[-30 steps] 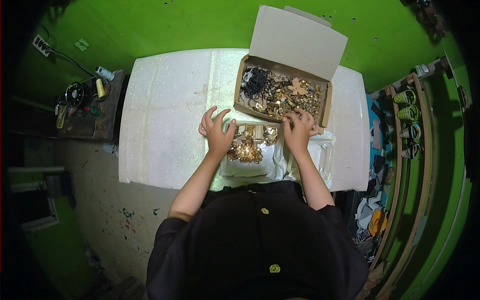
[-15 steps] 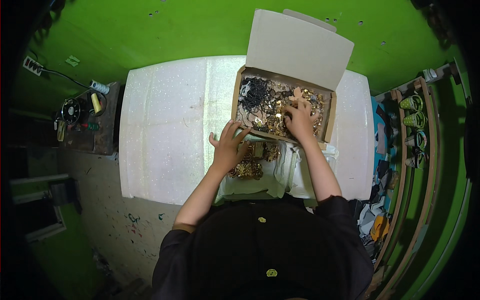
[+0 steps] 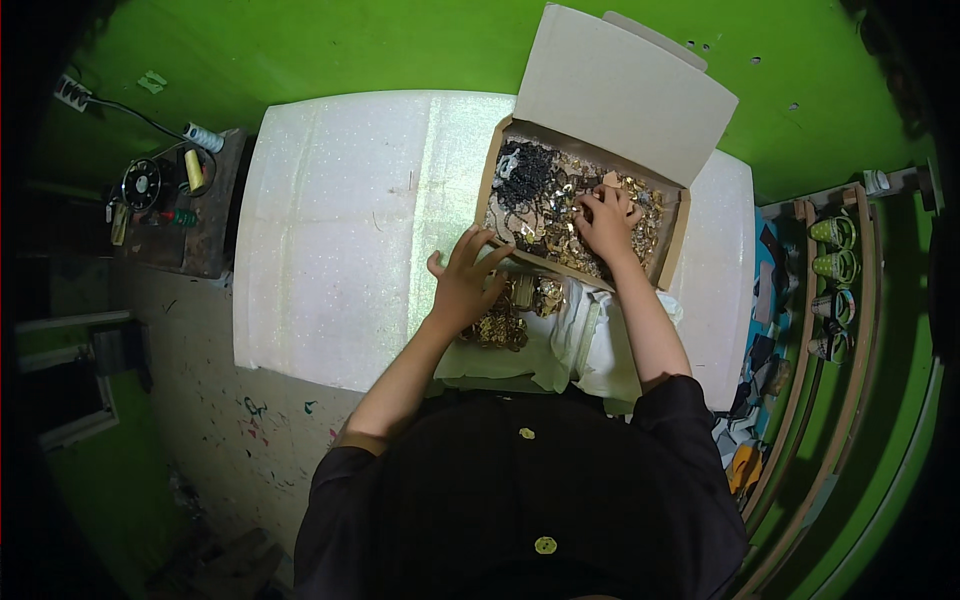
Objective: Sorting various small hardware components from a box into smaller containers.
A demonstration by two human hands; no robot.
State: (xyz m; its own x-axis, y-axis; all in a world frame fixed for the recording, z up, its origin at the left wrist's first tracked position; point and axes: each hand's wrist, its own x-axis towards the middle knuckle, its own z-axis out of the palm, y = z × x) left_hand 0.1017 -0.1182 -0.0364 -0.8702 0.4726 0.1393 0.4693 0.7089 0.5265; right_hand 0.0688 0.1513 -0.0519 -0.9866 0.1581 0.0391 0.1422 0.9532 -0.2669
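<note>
An open cardboard box (image 3: 683, 240) lies on the table, its lid raised at the back. Inside are many small gold-coloured pieces (image 3: 563, 215) and, at the left, a heap of black beaded strands (image 3: 527, 178). My right hand (image 3: 607, 228) reaches in from the front, its bent fingers apart among the gold pieces; I see nothing gripped in it. My left hand (image 3: 466, 284) is open, fingers spread, with fingertips at the box's near left corner. Beside it, nearer to me, lie shiny gold trinkets (image 3: 497, 328), partly hidden by the hand.
A glittery white cover (image 3: 335, 240) spreads over the table. White plastic bags (image 3: 600, 345) lie in front of the box. At left, a small dark table (image 3: 205, 240) holds thread spools (image 3: 194, 170). A wooden rack (image 3: 868, 290) with green sandals (image 3: 832, 233) stands at right, near scraps.
The whole view has shifted and turned slightly. My right hand has moved a little among the gold pieces, its fingers changing their bend. My left hand stays at the box's corner.
</note>
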